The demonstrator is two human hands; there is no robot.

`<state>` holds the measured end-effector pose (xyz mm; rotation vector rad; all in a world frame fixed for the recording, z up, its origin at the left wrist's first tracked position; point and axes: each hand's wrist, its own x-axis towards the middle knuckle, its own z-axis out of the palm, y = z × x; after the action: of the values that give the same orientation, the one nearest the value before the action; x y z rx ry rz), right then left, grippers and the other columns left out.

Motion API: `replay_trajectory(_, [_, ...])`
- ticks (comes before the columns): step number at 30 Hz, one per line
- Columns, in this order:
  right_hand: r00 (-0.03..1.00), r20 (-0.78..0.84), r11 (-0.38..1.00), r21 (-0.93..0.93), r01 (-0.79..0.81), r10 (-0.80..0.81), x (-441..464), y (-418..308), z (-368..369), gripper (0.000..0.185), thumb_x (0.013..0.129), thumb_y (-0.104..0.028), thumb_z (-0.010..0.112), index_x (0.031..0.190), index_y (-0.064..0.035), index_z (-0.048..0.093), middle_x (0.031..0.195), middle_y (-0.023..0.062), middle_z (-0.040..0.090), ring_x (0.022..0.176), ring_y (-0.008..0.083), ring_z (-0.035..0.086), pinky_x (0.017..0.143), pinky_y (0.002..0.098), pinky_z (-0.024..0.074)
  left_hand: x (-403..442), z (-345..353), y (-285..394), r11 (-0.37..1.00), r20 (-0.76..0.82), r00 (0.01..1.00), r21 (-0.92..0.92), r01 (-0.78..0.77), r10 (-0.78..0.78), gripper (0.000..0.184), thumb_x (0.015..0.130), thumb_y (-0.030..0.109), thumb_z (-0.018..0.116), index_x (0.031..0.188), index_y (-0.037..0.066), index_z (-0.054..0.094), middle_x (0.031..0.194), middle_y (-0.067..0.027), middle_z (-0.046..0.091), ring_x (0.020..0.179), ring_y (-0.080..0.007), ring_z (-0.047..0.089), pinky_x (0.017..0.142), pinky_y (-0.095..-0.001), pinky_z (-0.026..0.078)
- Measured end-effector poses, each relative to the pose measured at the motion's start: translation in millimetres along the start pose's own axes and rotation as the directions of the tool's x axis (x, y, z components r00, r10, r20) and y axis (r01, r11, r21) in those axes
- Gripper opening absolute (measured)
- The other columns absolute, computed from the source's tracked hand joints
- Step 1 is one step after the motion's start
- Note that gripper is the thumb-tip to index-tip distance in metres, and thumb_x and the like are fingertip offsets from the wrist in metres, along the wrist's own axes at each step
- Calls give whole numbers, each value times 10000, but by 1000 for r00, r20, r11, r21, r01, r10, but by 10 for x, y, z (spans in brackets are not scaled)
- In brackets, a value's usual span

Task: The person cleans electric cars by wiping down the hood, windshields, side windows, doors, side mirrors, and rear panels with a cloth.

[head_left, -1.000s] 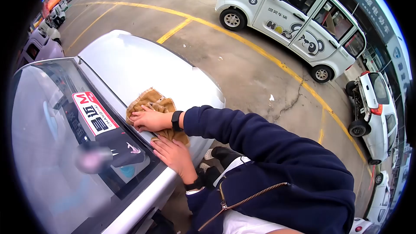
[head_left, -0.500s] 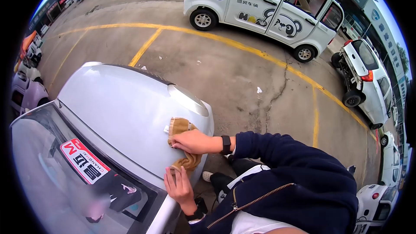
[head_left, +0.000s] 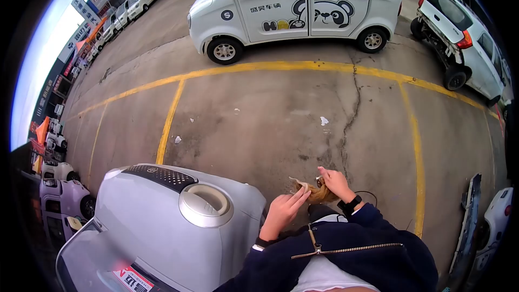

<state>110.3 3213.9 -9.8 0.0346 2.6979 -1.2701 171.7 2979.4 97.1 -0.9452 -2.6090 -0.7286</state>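
A crumpled brown cloth [head_left: 323,193] is stretched between my two hands, in front of my body and off the car. My left hand [head_left: 286,210] pinches its left end, where a paler edge shows at the fingertips. On the other end, my right hand [head_left: 337,185] is closed with the thumb up; a dark wristband sits on that wrist. To my left is the silver-white car's hood [head_left: 157,221], with a dark perforated grille [head_left: 160,177] and a rounded headlight [head_left: 205,205] at its front.
A white panda-decorated minivan [head_left: 297,11] stands across the yellow parking line [head_left: 259,66]. At the right is a white car with its rear bumper area exposed [head_left: 451,38]. Paper scraps [head_left: 324,121] lie on the cracked concrete. More vehicles [head_left: 70,194] line the left side.
Both hands have lifted the cloth off the hood and moved right, bringing it in front of my body. My view has turned, so the hood and headlight sit lower.
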Motion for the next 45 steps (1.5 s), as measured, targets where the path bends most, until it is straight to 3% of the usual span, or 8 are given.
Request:
replay_trajectory(5, [958,-107,956,154,-248,266,631,232,-675,583,962,-463,475,1398,-78,435,960,248,670,905,377,659,807,395,502,1197,279,-323,983,175,968,-42,-177,182,535,745,61,638,1274,116,573,1237,-44,619,781,-189,623,712,-320,498])
replay_trajectory(10, [933,-6,572,792,-215,360,1269,464,-1029,476,814,39,549,1287,-12,533,1295,89,556,1174,198,544,952,302,440,1963,614,-819,966,294,921,-53,-252,256,537,761,60,609,1292,124,556,1305,-5,579,785,-176,624,703,-322,492])
replay_trajectory(17, [830,-304,548,837,-2,467,2552,465,-1201,408,820,77,557,1216,-15,535,1192,71,586,1102,158,552,966,284,423,2840,838,-1922,991,179,983,-133,-6,30,532,775,51,613,1298,116,546,1271,-65,600,841,-230,650,736,-355,514])
replay_trajectory(23, [814,-151,398,911,-105,560,4148,651,-1578,383,816,53,652,1169,-24,526,1122,66,590,1020,155,575,895,282,465,4179,1067,-3170,959,-49,998,-282,30,-45,408,810,15,634,1215,53,606,1201,-155,625,932,-300,656,795,-374,531])
replay_trajectory(29, [898,-215,548,836,-34,385,5443,170,-2505,353,811,-33,732,1090,-93,526,1017,15,593,936,96,572,808,244,464,5696,1303,-3973,860,-189,933,-476,185,-305,366,834,24,646,1198,61,628,1084,-146,663,751,-180,653,693,-300,531])
replay_trajectory(34, [863,-249,615,784,-87,439,6204,372,-2858,291,799,-64,760,986,-89,538,939,-18,562,880,72,551,786,226,449,6734,1575,-4513,532,143,809,-686,496,-570,316,813,46,638,1128,45,664,741,-31,592,650,-81,544,644,-223,482])
replay_trajectory(43, [714,-578,742,659,122,396,8940,719,-3875,249,829,-111,752,898,-79,515,887,-28,484,820,80,441,753,216,371,8789,2096,-5677,494,217,770,-656,570,-599,270,827,113,677,1093,81,708,957,-107,715,903,-114,674,759,-249,516])
replay_trajectory(45, [700,-655,801,563,203,283,9706,557,-4052,260,837,-115,744,883,-78,491,896,-25,460,850,83,409,786,211,346,9257,2039,-5877,653,173,835,-549,522,-523,269,834,121,686,1098,77,705,947,-102,714,912,-127,673,782,-251,511])
